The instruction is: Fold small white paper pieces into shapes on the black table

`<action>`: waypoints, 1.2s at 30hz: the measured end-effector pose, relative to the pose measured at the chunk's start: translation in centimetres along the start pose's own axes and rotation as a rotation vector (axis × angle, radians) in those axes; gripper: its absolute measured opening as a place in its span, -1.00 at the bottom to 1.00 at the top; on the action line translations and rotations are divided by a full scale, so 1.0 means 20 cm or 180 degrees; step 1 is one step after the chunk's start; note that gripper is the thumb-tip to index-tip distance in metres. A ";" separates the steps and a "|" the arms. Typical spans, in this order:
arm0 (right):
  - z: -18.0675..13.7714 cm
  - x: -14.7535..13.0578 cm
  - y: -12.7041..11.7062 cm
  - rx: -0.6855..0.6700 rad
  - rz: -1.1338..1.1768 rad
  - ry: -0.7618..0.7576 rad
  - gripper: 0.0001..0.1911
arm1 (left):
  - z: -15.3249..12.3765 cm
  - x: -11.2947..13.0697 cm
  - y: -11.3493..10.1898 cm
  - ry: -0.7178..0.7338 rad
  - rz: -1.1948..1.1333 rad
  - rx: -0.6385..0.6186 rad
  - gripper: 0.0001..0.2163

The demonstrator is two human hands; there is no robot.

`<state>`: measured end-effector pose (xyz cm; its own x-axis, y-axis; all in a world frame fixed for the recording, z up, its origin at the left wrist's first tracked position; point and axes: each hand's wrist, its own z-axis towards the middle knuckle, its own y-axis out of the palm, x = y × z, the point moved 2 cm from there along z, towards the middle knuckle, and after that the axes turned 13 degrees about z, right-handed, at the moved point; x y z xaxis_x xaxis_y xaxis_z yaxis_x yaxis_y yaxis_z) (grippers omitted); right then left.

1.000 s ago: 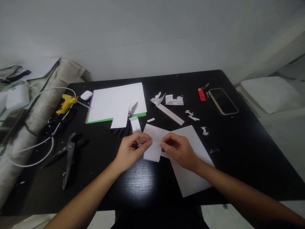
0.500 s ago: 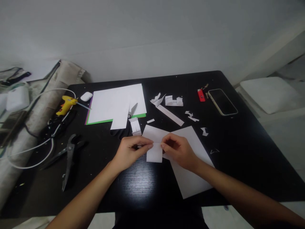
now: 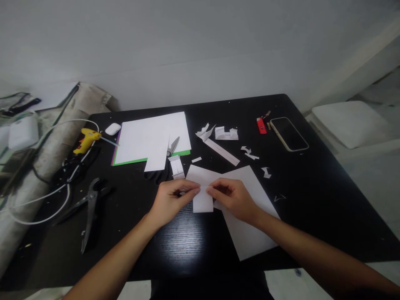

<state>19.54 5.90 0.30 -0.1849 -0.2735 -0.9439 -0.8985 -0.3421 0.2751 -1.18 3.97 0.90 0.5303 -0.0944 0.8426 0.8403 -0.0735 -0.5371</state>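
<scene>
A small white piece of paper [image 3: 203,203] is pinched along its upper edge between my two hands. My left hand [image 3: 173,200] grips its left corner with thumb and fingers. On the other side my right hand [image 3: 233,198] pinches the same edge, its fingertips close to the left ones. Beneath and behind them lie larger white paper sheets [image 3: 250,233] on the black table. A folded white paper piece [image 3: 177,167] sits just beyond my left hand, beside scissors [image 3: 173,146] partly covered by paper.
At the left are a yellow glue gun [image 3: 86,141] with a white cord and dark pliers [image 3: 93,196]. A stack of paper [image 3: 143,133] lies at the back. Paper scraps [image 3: 250,153], a paper strip [image 3: 222,152], a red lighter [image 3: 261,125] and a phone [image 3: 289,134] are rightward.
My right hand has slid slightly left along the paper's upper edge, bringing its fingertips closer to my left hand. The left hand keeps its pinch, and the view has shifted a little.
</scene>
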 end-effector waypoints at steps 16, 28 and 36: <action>-0.01 0.03 0.00 -0.0247 -0.0669 -0.0180 -0.79 | -0.01 -0.02 0.04 0.0072 0.0147 -0.0756 -0.80; 0.00 0.05 0.01 -0.0377 0.0114 0.0492 -0.75 | 0.00 0.01 0.01 -0.0219 -0.0313 0.0205 -0.81; 0.06 0.01 -0.05 0.0743 0.0573 0.0181 -0.71 | 0.01 0.00 0.02 -0.0477 -0.0610 0.0150 -0.85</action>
<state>19.90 7.19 -0.26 -0.3330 -0.3632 -0.8702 -0.9217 -0.0693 0.3816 -0.86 4.14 0.76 0.3686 0.0655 0.9273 0.9296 -0.0293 -0.3674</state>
